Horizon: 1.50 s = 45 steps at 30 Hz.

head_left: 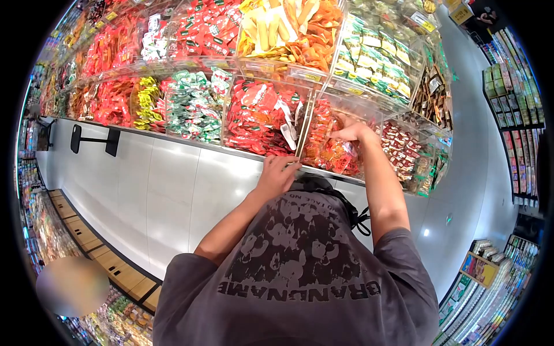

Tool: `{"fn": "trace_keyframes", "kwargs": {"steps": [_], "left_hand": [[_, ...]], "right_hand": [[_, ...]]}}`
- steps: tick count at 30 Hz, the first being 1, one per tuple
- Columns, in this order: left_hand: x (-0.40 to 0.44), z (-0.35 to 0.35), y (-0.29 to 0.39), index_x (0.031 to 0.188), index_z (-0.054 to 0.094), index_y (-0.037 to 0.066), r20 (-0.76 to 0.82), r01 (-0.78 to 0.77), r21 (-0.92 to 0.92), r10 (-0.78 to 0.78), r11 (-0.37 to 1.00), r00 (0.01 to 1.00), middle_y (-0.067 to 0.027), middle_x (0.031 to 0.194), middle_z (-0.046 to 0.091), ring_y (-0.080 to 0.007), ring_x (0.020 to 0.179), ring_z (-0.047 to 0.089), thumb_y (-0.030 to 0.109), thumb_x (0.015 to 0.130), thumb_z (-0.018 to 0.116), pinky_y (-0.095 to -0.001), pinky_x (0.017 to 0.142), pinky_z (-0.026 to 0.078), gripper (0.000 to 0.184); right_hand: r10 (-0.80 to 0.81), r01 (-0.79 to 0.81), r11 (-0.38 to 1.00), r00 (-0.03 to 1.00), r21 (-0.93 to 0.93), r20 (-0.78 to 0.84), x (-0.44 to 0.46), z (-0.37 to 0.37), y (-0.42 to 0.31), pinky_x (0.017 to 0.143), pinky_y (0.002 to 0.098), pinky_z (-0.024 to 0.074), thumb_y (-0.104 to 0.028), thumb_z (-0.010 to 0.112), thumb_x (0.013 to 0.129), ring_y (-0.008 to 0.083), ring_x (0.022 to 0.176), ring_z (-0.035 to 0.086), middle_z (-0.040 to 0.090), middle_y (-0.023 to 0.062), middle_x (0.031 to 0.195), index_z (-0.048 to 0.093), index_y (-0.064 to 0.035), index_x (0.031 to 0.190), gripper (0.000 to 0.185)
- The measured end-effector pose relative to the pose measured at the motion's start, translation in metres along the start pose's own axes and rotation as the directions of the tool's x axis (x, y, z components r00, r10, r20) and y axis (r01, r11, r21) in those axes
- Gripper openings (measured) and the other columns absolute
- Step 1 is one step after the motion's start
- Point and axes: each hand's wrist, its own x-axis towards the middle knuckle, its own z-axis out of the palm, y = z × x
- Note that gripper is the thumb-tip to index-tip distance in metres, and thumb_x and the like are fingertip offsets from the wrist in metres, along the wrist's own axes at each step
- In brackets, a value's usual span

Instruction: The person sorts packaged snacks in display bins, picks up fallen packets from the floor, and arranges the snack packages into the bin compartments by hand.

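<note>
My right hand reaches into a clear bin of red and orange wrapped snack packets. Its thumb and forefinger point left and look apart; the other fingertips are hidden, and no packet shows clearly in its grasp. Lower and to the left, my left hand rests with loosely bent fingers at the front edge of the display, by the corner of a bin of red packets. A white strip or tag lies on those red packets. Nothing is visible in my left hand.
Clear dividers separate bins of green-and-white packets, yellow packets and dark red packets. Behind is a higher row with yellow and orange packs. Stocked shelves stand right; a blurred round patch is lower left.
</note>
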Motion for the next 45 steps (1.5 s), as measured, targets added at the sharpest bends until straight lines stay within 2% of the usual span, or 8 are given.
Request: {"fn": "trace_keyframes", "kwargs": {"steps": [7, 16, 20, 24, 28, 38, 42, 45], "left_hand": [[-0.001, 0.003, 0.0, 0.114, 0.064, 0.011, -0.001, 0.04, 0.002, -0.04, 0.999, 0.999, -0.0033, 0.119, 0.062, -0.0231, 0.108, 0.059, 0.002, 0.075, 0.07, -0.0422, 0.097, 0.036, 0.041], [0.013, 0.002, -0.01, 0.116, 0.065, 0.011, -0.092, 0.148, 0.004, -0.146, 0.989, 0.985, -0.0037, 0.121, 0.061, -0.0233, 0.109, 0.058, 0.001, 0.078, 0.067, -0.0434, 0.098, 0.036, 0.04], [0.043, -0.018, -0.034, 0.124, 0.064, 0.013, -0.248, 0.327, 0.287, -0.26, 0.9, 0.933, -0.0059, 0.131, 0.056, -0.0281, 0.121, 0.05, 0.004, 0.081, 0.065, -0.0485, 0.101, 0.033, 0.044], [0.054, -0.033, -0.064, 0.129, 0.062, 0.015, -0.043, 0.309, 0.495, -0.332, 0.812, 0.942, -0.0054, 0.141, 0.052, -0.0326, 0.128, 0.043, 0.003, 0.085, 0.062, -0.0509, 0.106, 0.029, 0.046], [0.058, -0.037, -0.08, 0.125, 0.066, 0.018, -0.007, 0.32, 0.469, -0.359, 0.823, 0.933, -0.0028, 0.129, 0.059, -0.0311, 0.125, 0.046, 0.007, 0.086, 0.064, -0.0527, 0.105, 0.03, 0.04], [0.071, -0.055, -0.082, 0.107, 0.065, 0.015, 0.056, 0.317, 0.412, -0.371, 0.854, 0.927, -0.005, 0.111, 0.056, -0.03, 0.115, 0.049, 0.017, 0.081, 0.076, -0.0526, 0.101, 0.032, 0.028], [0.072, -0.057, -0.084, 0.107, 0.065, 0.013, 0.045, 0.323, 0.403, -0.371, 0.856, 0.928, -0.0049, 0.11, 0.056, -0.0277, 0.113, 0.051, 0.015, 0.081, 0.077, -0.0477, 0.1, 0.032, 0.029], [0.072, -0.058, -0.083, 0.107, 0.065, 0.011, 0.047, 0.332, 0.338, -0.368, 0.881, 0.929, -0.0079, 0.105, 0.058, -0.0278, 0.105, 0.057, 0.015, 0.085, 0.072, -0.0468, 0.1, 0.035, 0.024]], "right_hand": [[-0.061, 0.069, 0.995, 0.992, 0.074, -0.107, 0.03, 0.016, 0.025, 0.114, 0.0369, 0.0374, -0.052, 0.081, 0.076, 0.0309, 0.134, 0.052, 0.053, 0.0188, 0.146, 0.048, -0.0122, 0.148, 0.089], [-0.013, -0.005, 0.993, 0.988, -0.115, -0.155, 0.017, 0.008, 0.006, 0.112, 0.0407, 0.0397, -0.051, 0.082, 0.072, 0.0308, 0.134, 0.052, 0.054, 0.0115, 0.147, 0.051, -0.0207, 0.147, 0.087], [0.072, -0.109, 0.971, 0.982, -0.212, -0.176, 0.011, 0.009, 0.001, 0.115, 0.0482, 0.0342, -0.054, 0.081, 0.071, 0.0335, 0.141, 0.043, 0.049, 0.01, 0.152, 0.047, -0.0326, 0.149, 0.087], [0.086, -0.111, 0.973, 0.988, -0.203, -0.126, 0.002, 0.0, -0.009, 0.118, 0.0487, 0.0305, -0.054, 0.08, 0.072, 0.0393, 0.142, 0.039, 0.045, 0.018, 0.152, 0.043, -0.0284, 0.152, 0.092], [0.109, -0.121, 0.969, 0.992, -0.218, -0.065, -0.003, -0.009, -0.015, 0.12, 0.0486, 0.0279, -0.054, 0.08, 0.071, 0.043, 0.143, 0.037, 0.042, 0.028, 0.151, 0.038, -0.0226, 0.154, 0.099], [0.187, -0.163, 0.959, 0.979, -0.23, 0.084, -0.005, -0.019, -0.015, 0.12, 0.0495, 0.028, -0.049, 0.078, 0.076, 0.0429, 0.15, 0.022, 0.022, 0.0249, 0.162, 0.029, -0.0186, 0.158, 0.1], [0.19, -0.148, 0.956, 0.97, -0.255, 0.152, -0.018, -0.027, -0.025, 0.121, 0.0482, 0.0243, -0.051, 0.078, 0.077, 0.0425, 0.153, 0.007, 0.004, 0.0318, 0.163, 0.022, -0.0213, 0.16, 0.105], [0.148, -0.114, 0.98, 0.965, -0.163, 0.216, -0.019, -0.036, -0.023, 0.121, 0.0475, 0.0244, -0.059, 0.074, 0.077, 0.044, 0.152, 0.011, 0.001, 0.0338, 0.162, 0.02, -0.0165, 0.161, 0.109]]}}
